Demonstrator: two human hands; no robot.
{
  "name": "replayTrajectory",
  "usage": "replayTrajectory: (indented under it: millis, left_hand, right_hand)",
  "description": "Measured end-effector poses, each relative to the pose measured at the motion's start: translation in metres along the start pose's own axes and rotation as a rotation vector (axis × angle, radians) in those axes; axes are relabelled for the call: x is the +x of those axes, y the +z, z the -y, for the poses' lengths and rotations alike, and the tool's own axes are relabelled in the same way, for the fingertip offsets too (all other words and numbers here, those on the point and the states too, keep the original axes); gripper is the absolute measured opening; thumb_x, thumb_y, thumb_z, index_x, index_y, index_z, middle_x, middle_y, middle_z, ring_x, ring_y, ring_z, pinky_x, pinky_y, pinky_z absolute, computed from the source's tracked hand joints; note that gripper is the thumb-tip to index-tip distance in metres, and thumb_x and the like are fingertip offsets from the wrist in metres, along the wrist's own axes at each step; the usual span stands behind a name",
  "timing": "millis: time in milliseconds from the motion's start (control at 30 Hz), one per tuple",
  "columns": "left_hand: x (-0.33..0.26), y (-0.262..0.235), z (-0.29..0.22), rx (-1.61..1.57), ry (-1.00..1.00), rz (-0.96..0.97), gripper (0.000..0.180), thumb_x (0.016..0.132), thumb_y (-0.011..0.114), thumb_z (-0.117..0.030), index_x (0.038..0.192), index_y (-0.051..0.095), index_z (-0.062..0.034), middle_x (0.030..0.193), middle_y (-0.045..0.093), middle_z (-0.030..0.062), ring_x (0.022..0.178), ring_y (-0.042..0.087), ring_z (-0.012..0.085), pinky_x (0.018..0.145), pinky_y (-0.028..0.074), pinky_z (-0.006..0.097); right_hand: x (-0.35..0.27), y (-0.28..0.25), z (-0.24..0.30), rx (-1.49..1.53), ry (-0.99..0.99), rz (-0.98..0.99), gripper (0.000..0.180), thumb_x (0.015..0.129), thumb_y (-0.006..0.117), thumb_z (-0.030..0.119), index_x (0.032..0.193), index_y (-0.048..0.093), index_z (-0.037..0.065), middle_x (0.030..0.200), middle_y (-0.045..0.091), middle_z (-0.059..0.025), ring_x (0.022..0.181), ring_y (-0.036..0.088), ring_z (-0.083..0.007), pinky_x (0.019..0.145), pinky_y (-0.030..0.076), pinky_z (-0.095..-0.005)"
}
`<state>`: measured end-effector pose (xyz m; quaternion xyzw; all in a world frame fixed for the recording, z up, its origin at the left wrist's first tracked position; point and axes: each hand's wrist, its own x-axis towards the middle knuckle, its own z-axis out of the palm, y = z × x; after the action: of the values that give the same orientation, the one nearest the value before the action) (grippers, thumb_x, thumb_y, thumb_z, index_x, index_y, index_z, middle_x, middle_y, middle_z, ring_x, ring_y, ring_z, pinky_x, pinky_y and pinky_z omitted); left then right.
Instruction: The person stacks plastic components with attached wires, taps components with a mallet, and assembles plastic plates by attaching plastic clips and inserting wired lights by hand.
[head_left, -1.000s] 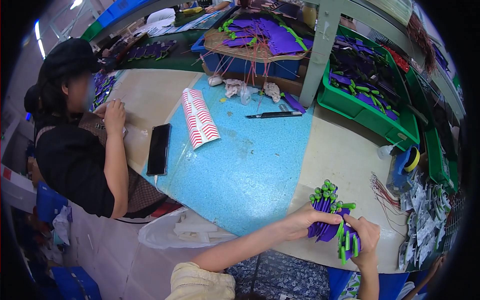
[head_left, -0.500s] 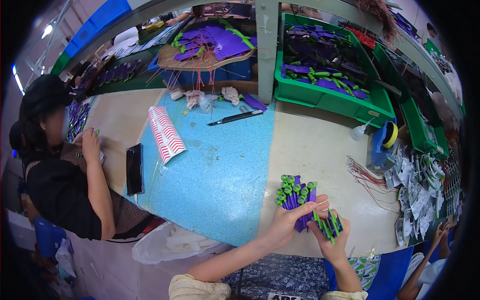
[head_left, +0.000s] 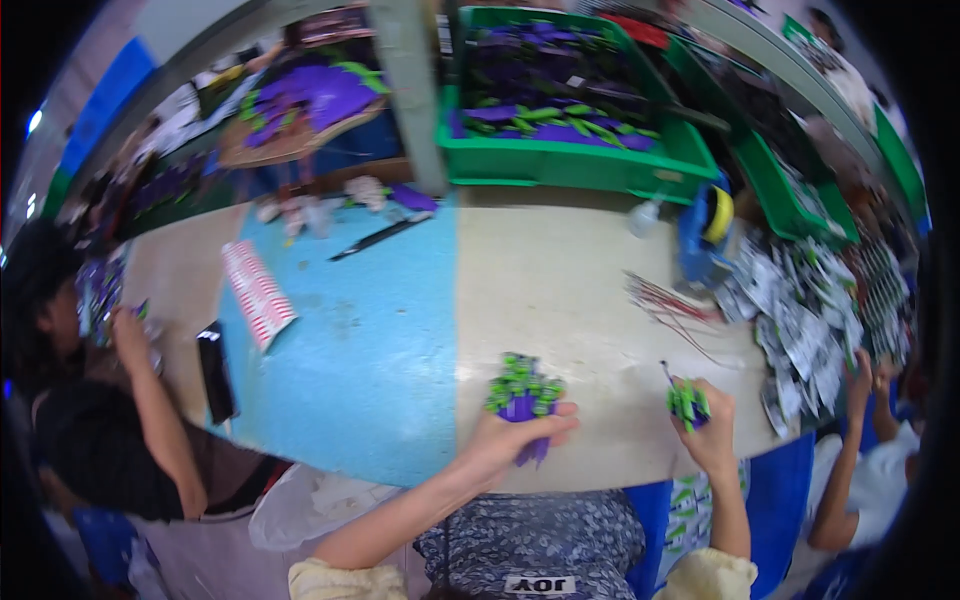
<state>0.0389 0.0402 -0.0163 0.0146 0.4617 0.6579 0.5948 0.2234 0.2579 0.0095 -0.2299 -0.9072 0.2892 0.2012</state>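
Observation:
My left hand is closed round a thick bundle of flat purple pieces with green rounded ends, held over the cream part of the table near its front edge. The green ends point away from me. To the right and apart from it, my right hand grips a smaller bunch of green and purple pieces; one thin dark tip sticks out at its upper left. My fingers hide part of both bunches, and motion blurs the details.
A green crate of similar pieces stands at the back. Red wires, a blue tape dispenser and a heap of silvery packets lie right. Leftward are a black pen-like tool, striped card, phone and a co-worker.
My hands have moved apart: the right one went rightward with its bunch, leaving the left hand's bundle. The whole view has also swung to the right.

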Motion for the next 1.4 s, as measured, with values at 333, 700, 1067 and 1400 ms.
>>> replayTrajectory:
  millis: [333,700,1067,1400]
  left_hand:
    - [0.024,0.067,0.04,-0.751,-0.187,-0.046,0.052,0.093,0.059,-0.007,0.14,0.04,-0.0158,0.144,0.046,0.0047,0.136,0.042,0.0278,0.109,0.032,0.071]
    - [0.055,0.061,0.071,-0.885,-0.422,0.429,0.089,0.09,0.057,-0.061,0.137,0.036,0.011,0.138,0.048,0.0217,0.128,0.05,0.0268,0.115,0.038,0.038]
    - [-0.1,-0.116,-0.046,1.232,1.027,-1.008,0.027,0.087,0.068,-0.009,0.114,0.061,-0.0066,0.112,0.063,0.0063,0.094,0.06,0.016,0.085,0.049,0.03]
    - [-0.223,-0.278,-0.041,0.626,1.256,-1.857,0.042,0.092,0.056,0.002,0.131,0.04,-0.0022,0.132,0.047,0.0122,0.124,0.047,0.022,0.102,0.042,0.032]
  right_hand:
    - [0.031,-0.037,-0.005,-0.224,-0.117,0.248,0.058,0.066,0.079,0.014,0.12,0.061,0.004,0.125,0.057,-0.0122,0.12,0.049,-0.0328,0.104,0.037,-0.0409]
    - [0.058,0.056,0.039,0.169,-0.245,0.296,0.024,0.087,0.053,-0.006,0.108,0.063,-0.006,0.111,0.065,-0.0181,0.101,0.059,-0.0358,0.09,0.048,-0.0397]
    - [0.049,0.066,0.023,0.131,-0.237,0.181,0.023,0.089,0.054,-0.006,0.109,0.064,-0.005,0.115,0.064,-0.0175,0.103,0.059,-0.0331,0.092,0.047,-0.0373]
    - [0.052,0.073,0.027,0.136,-0.261,0.154,0.022,0.089,0.053,-0.005,0.109,0.064,-0.006,0.114,0.065,-0.0179,0.102,0.059,-0.0332,0.092,0.046,-0.0375]
